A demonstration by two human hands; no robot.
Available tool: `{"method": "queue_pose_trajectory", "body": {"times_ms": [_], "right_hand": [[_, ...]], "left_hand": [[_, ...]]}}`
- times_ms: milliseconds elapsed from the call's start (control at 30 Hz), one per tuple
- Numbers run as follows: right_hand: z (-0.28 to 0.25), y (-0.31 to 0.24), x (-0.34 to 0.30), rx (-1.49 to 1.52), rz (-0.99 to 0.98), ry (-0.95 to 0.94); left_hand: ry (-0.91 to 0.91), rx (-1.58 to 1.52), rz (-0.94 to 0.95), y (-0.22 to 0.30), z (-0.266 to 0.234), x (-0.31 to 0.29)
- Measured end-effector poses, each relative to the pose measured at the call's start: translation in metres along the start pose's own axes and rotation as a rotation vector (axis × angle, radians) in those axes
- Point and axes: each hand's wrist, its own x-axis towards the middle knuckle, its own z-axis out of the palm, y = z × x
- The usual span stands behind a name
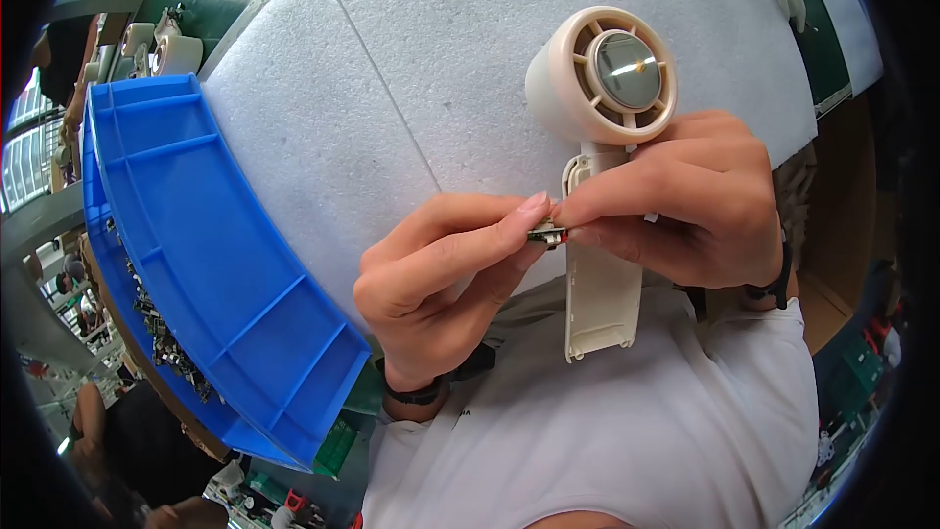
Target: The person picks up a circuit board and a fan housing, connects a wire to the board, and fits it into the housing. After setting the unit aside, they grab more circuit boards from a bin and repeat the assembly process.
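A cream handheld fan (602, 73) lies upright in front of me, its round grille and shiny centre disc facing up. Its long handle (602, 299) is an open, hollow shell pointing toward my body. Over that handle, my left hand (426, 279) pinches a small circuit board (548, 234) between thumb and fingertips. My right hand (700, 201) is closed around the fan's neck area, with its thumb and forefinger meeting at the board's right edge. Whether those fingertips also grip a wire there is hidden.
White foam sheeting (441, 69) with a seam covers the table. At left stands a blue plastic bin (225, 235), with several small circuit boards (162, 333) along its far-left side. More fan parts (176, 54) sit at upper left. Another person (162, 451) is at lower left.
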Motion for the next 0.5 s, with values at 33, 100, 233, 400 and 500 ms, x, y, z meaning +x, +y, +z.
{"method": "queue_pose_trajectory", "body": {"times_ms": [33, 100, 233, 400, 500], "right_hand": [[-0.002, 0.0, -0.001, -0.003, 0.006, 0.0], [-0.003, 0.002, -0.001, 0.093, 0.047, -0.028], [-0.002, 0.005, -0.003, 0.168, 0.048, -0.032], [0.004, 0.01, -0.002, 0.228, -0.006, -0.025], [0.005, 0.013, -0.003, 0.236, -0.001, -0.038]], "left_hand": [[-0.019, 0.004, -0.006, 0.001, -0.002, 0.0], [-0.057, 0.011, -0.015, 0.001, -0.005, 0.0], [-0.088, -0.013, -0.026, 0.001, -0.006, 0.001], [-0.11, -0.032, -0.012, 0.001, -0.009, 0.001], [-0.066, 0.019, 0.004, 0.0, -0.005, -0.002]]}}
